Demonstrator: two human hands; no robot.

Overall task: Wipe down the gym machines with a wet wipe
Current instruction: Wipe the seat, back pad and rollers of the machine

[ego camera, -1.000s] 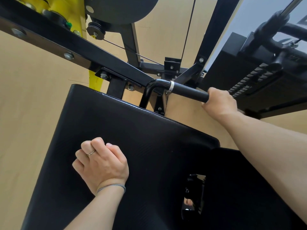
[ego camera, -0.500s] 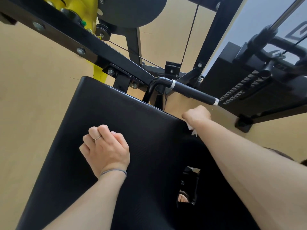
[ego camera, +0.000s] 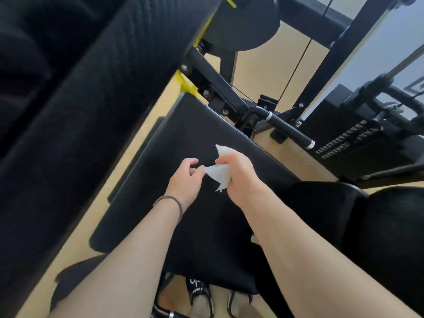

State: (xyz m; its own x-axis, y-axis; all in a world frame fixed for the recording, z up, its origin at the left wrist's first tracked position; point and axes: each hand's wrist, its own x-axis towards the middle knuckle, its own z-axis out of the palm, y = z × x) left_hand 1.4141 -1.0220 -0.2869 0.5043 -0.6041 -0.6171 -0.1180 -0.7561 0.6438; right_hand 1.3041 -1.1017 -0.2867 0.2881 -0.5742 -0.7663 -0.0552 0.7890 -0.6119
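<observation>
Above the black seat pad (ego camera: 183, 125), both hands meet in mid-air — the right hand (ego camera: 238, 177) has its fingers curled round a crumpled white wet wipe (ego camera: 218, 173), and the left hand (ego camera: 185, 177) sits just beside it, fingers loosely bent, their tips at the wipe's near corner. Whether the left fingertips actually pinch that corner or only touch it is hard to tell; the frame is a little soft there. The wipe bunches out of the right fist in two flaps, one pointing up and away, one pointing left toward the left hand, so the free edge lies directly in front of the left fingers. That looks like a refold or a handover, and the left hand need only close. The pad lies straight below both hands; the black handle bar (ego camera: 286, 129) with its silver end ring runs off to the right and farther out — nearer the right hand.
</observation>
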